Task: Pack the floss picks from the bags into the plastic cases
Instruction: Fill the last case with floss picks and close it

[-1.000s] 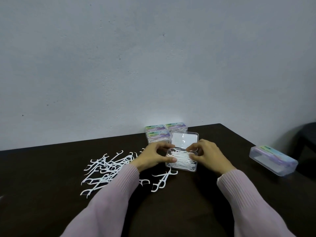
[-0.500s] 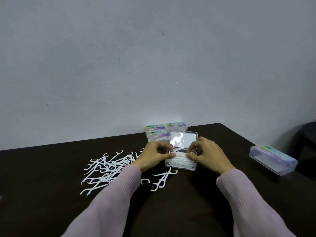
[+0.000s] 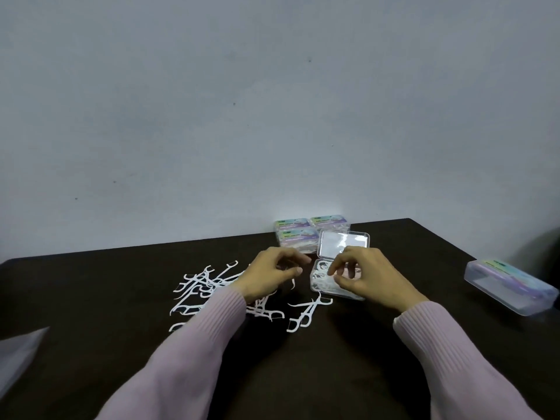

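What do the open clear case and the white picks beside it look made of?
The open clear case looks like glossy rigid plastic: its raised lid glares and the table shows through. The loose white floss picks look like matte moulded plastic, thin and uniformly white; their floss is too fine to judge.

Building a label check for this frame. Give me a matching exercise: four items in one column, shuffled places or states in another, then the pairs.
Items:
1. open case
2. loose floss picks
3. closed case
4. stacked cases

Places or states:
A. alone at the table's right edge
B. against the wall, behind the hands
C. scattered by the left hand
D. lid up, under the right hand

Pairs: 1-D, 2-C, 3-A, 4-B
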### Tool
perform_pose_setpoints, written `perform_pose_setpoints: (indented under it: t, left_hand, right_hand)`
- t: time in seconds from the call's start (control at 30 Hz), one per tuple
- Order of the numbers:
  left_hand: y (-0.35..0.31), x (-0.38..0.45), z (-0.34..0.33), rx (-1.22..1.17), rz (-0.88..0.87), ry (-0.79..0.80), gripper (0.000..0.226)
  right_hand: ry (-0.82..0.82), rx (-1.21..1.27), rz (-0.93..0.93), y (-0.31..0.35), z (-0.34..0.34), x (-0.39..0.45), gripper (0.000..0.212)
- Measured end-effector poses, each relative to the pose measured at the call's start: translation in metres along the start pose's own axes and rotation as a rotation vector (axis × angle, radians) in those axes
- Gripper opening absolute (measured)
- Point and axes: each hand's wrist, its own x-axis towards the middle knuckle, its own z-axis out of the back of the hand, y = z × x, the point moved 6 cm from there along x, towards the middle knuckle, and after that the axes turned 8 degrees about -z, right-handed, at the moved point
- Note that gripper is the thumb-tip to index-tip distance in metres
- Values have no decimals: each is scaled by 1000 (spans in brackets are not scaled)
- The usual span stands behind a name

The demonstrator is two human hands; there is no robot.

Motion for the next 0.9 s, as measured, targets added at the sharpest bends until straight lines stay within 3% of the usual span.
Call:
perform_pose_setpoints:
  t: [0.17, 0.3, 0.5, 0.63, 0.8, 0.9]
  left_hand:
    - [10, -38, 25, 95, 57, 41, 21]
    - [24, -74, 56, 136, 131, 33, 21]
    - [41, -112, 95, 187, 252, 104, 33]
    - [43, -132, 101, 182, 339, 88, 64]
    - [42, -134, 82, 277, 315, 75, 65]
    - [46, -130, 84, 255, 295, 9, 51]
  right_hand:
    - [218, -97, 125, 27, -18, -7, 21]
    - [261, -293, 182, 35, -29, -7, 25]
    - [210, -292, 193, 38, -37, -5, 16]
    - [215, -286, 243, 56, -48, -1, 16]
    - [199, -331, 265, 74, -61, 3, 20]
    - [169, -365, 244, 83, -68, 9, 39]
